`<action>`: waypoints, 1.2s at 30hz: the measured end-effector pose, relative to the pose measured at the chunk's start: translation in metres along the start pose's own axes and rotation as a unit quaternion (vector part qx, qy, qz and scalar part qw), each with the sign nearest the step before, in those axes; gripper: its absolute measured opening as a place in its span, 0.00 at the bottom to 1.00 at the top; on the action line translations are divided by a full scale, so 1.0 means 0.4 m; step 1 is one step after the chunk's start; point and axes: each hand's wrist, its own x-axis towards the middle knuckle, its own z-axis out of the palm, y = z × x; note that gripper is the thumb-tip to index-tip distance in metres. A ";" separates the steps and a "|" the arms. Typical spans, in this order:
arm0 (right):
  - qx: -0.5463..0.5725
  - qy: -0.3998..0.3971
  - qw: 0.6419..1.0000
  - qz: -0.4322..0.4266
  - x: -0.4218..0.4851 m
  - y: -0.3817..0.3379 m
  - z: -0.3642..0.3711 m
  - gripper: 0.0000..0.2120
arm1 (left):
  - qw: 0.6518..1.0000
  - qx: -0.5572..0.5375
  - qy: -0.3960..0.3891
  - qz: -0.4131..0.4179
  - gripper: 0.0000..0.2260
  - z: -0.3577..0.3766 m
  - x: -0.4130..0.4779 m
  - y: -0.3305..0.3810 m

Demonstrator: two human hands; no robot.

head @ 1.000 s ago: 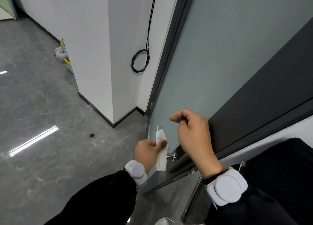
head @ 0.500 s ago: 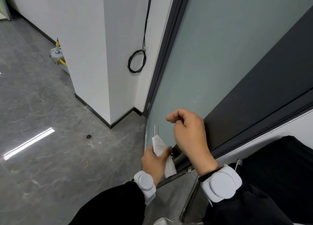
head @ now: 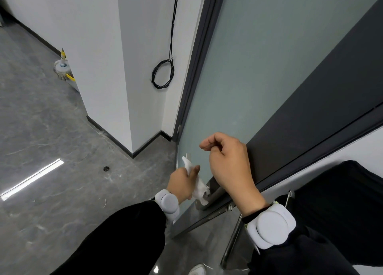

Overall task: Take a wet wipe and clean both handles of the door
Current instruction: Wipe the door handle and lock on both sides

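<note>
A frosted glass door with a dark band stands ajar, seen edge-on from above. My left hand grips a white wet wipe and presses it around the near-side metal handle, which the wipe mostly hides. My right hand hovers just above the door's edge with fingers curled loosely and nothing in it. The other handle, a long steel bar, shows on the far side of the door, below my right wrist.
A white wall corner with dark skirting stands to the left. A coiled black cable hangs on the wall beside the door frame. A mop head lies on the grey floor. A small floor stop sits nearby.
My left hand has slid the wipe down and to the right along the handle. My right hand has stayed above the door edge.
</note>
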 end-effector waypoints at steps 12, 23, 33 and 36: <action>-0.015 0.006 1.000 -0.008 -0.003 -0.016 0.008 0.17 | 0.986 0.156 0.038 0.046 0.29 -0.049 0.126 0.051; 0.007 -0.009 1.000 -0.002 -0.009 -0.030 0.014 0.14 | 0.950 0.174 -0.009 0.259 0.35 -0.051 0.054 -0.053; 0.027 -0.012 0.999 0.014 -0.012 -0.032 0.020 0.13 | 0.878 0.320 -0.011 0.356 0.35 -0.083 -0.058 -0.113; 0.023 -0.009 1.000 0.016 -0.011 -0.029 0.022 0.11 | 0.805 0.429 0.044 0.408 0.28 -0.072 -0.100 -0.133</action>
